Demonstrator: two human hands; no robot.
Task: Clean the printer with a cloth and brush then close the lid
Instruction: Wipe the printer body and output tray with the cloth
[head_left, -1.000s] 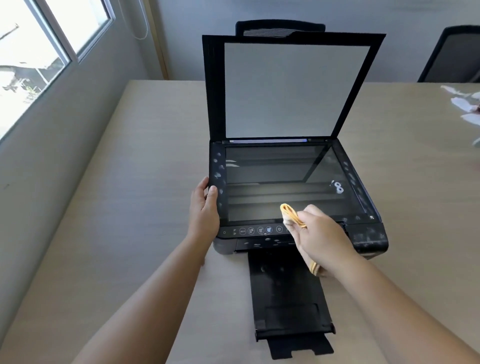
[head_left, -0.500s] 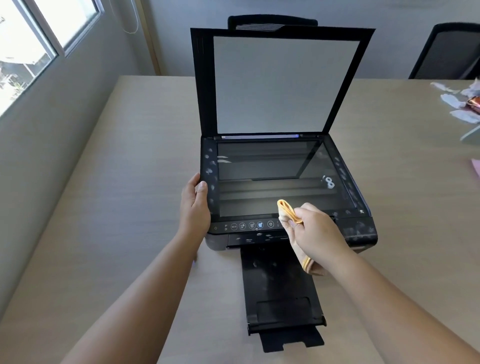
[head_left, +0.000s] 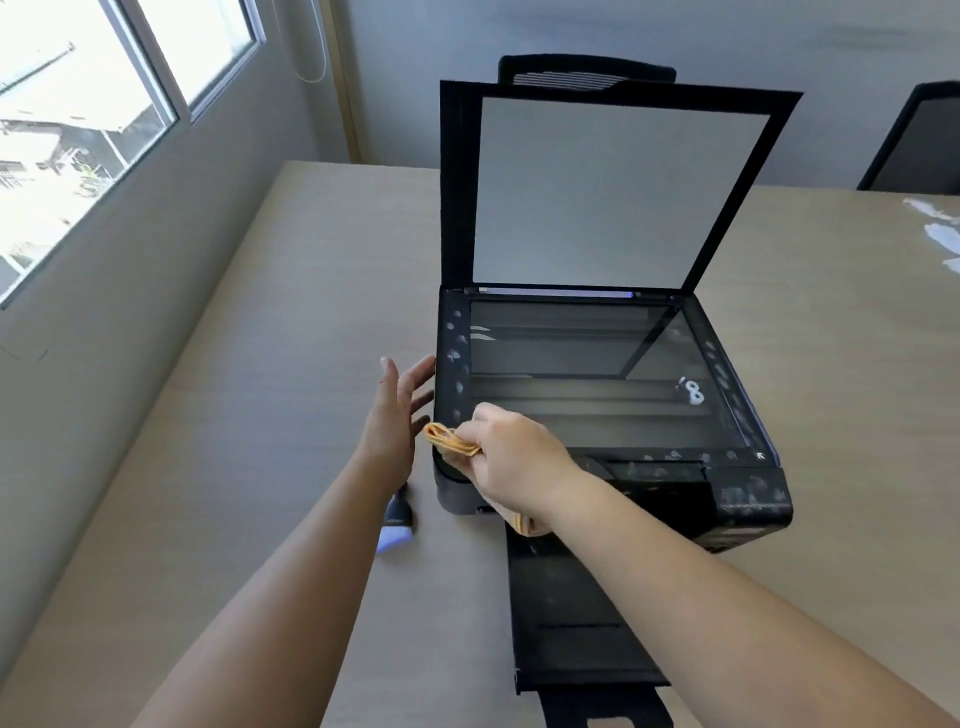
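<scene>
A black printer (head_left: 748, 499) stands on the wooden table (head_left: 260, 467) with its scanner lid (head_left: 618, 192) raised upright and the glass (head_left: 582, 374) exposed. Dusty smudges dot the frame around the glass. My right hand (head_left: 514, 467) is over the printer's front left corner, shut on a folded orange cloth (head_left: 449, 440). My left hand (head_left: 397, 415) hovers just left of the printer, fingers spread, touching nothing. A small brush (head_left: 397, 522) with a dark handle and pale bristles lies on the table below my left wrist, partly hidden by the arm.
The printer's black output tray (head_left: 571, 623) extends toward me. A wall with a window (head_left: 78, 130) runs along the table's left side. White scraps (head_left: 940, 228) lie at the far right edge. Black chairs (head_left: 919, 140) stand behind the table.
My left hand has let go of the printer's left edge and opened beside it. My right hand has slid the cloth left to the front left corner. The brush has come into view.
</scene>
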